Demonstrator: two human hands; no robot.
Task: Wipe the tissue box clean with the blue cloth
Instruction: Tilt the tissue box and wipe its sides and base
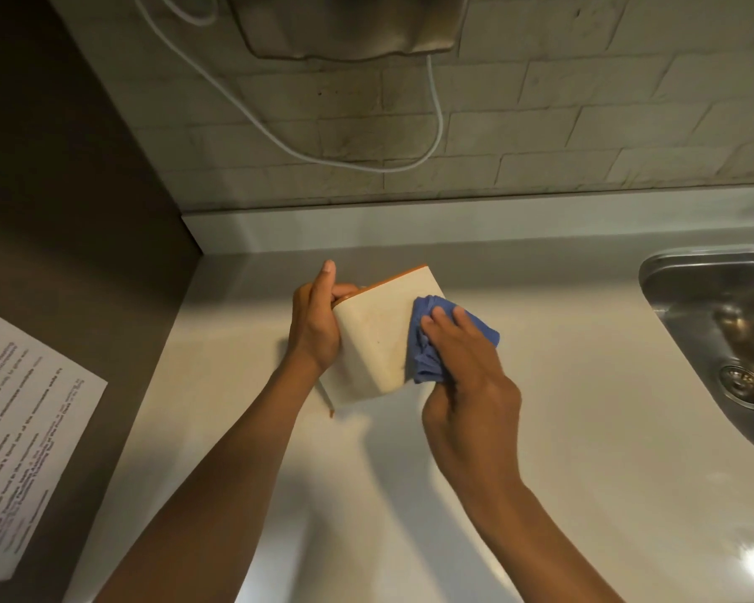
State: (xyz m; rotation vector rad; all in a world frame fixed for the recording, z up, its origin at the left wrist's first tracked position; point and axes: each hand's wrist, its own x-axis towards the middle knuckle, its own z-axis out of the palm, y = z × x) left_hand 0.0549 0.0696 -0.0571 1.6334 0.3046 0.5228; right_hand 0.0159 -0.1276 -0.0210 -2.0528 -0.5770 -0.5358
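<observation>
Over the pale countertop (562, 428), near its back edge, you hold the tissue box (377, 337) tilted off the surface, its orange-trimmed end pointing toward the tiled wall (584, 124). At far left, a printed sheet (22, 437) lies on the dark side panel beside the counter's left edge. Your left hand (314, 328) grips the box's left side, fingers curled round its far edge and thumb raised. The box's cream face shows brownish smudges toward its lower right. Your right hand (466, 372) presses the bunched blue cloth (432, 341) against the box's right side, fingers curled over the fabric. At the counter's right edge sits a steel sink (714, 306); a white cable (345, 161) loops across the wall above.
</observation>
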